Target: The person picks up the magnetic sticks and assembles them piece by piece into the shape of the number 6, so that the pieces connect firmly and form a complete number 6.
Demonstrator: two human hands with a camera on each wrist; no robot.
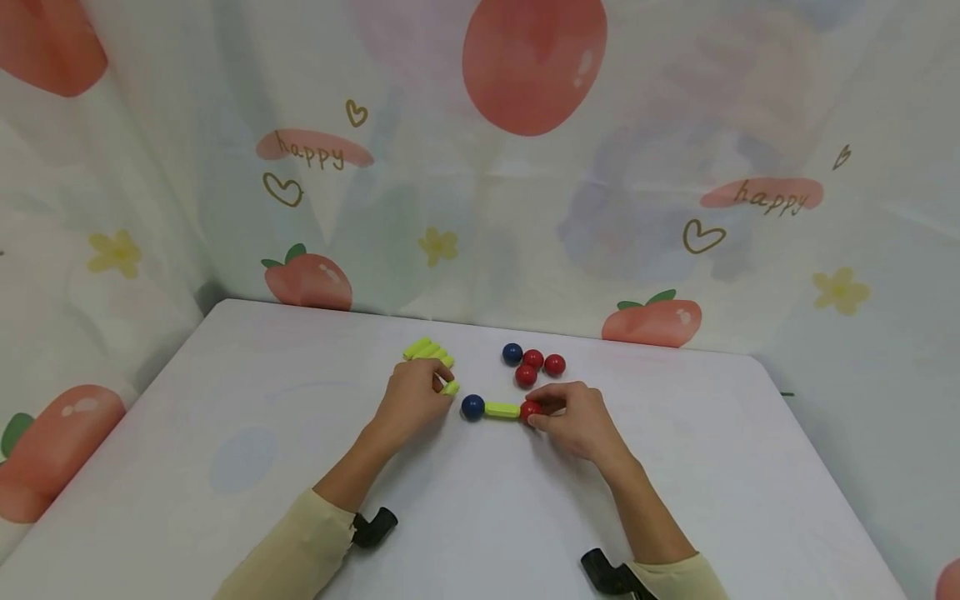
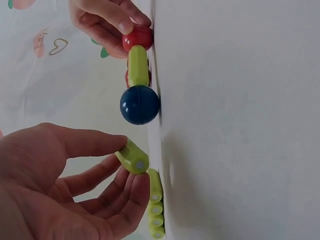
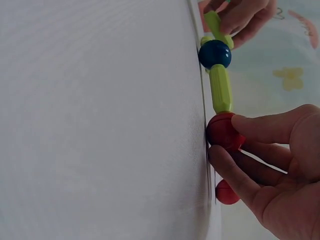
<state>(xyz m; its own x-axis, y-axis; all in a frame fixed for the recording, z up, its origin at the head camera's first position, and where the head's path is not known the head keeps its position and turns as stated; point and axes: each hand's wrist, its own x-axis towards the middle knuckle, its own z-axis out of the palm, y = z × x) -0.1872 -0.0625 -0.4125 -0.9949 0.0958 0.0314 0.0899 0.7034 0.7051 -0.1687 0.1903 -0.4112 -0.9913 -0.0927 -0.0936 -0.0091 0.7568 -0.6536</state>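
Note:
My left hand (image 1: 416, 390) pinches a short yellow-green rod (image 2: 132, 157) between thumb and fingers; a pale round spot shows on the rod's end. Just right of it, a blue ball (image 1: 472, 407), another yellow-green rod (image 1: 502, 410) and a red ball (image 1: 530, 411) are joined in a straight line on the table. With thumb and fingertips, my right hand (image 1: 576, 419) holds the red ball at the right end of that line. In the left wrist view the held rod is apart from the blue ball (image 2: 140, 105).
Several yellow-green rods (image 1: 427, 350) lie side by side behind my left hand. Behind the joined pieces sit a loose blue ball (image 1: 512, 354) and several red balls (image 1: 554, 365). The white table (image 1: 285, 358) meets a printed cloth backdrop (image 1: 495, 208).

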